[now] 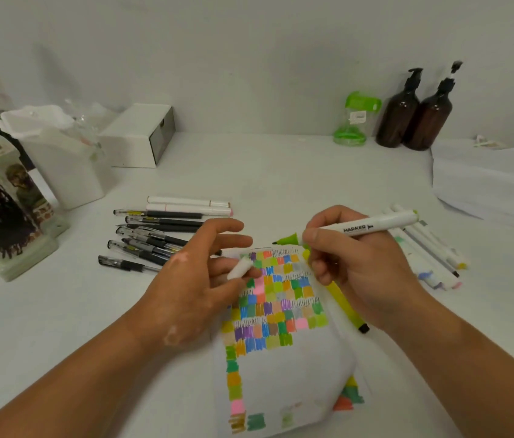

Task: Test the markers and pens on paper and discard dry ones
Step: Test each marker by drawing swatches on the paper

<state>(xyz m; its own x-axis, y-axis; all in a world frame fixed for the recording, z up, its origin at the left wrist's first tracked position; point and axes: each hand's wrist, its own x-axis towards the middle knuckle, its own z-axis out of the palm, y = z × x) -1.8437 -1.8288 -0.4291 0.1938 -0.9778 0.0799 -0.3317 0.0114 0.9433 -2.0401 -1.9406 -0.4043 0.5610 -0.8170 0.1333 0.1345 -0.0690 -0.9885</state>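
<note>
My right hand [353, 263] grips a white marker [372, 225] with a lime-green tip pointing left, held just above the test paper [281, 368], which is covered in coloured swatches. A yellow pen [344, 306] also runs under that hand, its black end lying on the paper's right edge. My left hand [192, 286] pinches the marker's white cap [240, 267] between thumb and fingers, over the paper's upper left corner. Several black gel pens [145, 238] and two white markers [189, 205] lie to the left. More white markers [429, 248] lie to the right.
A white bin [56, 159] and a white box [138, 135] stand at the back left, with a printed container [6, 210] beside them. A green-lidded jar [355, 120] and two brown pump bottles [417, 115] stand at the back right. Stacked paper [489, 181] lies far right.
</note>
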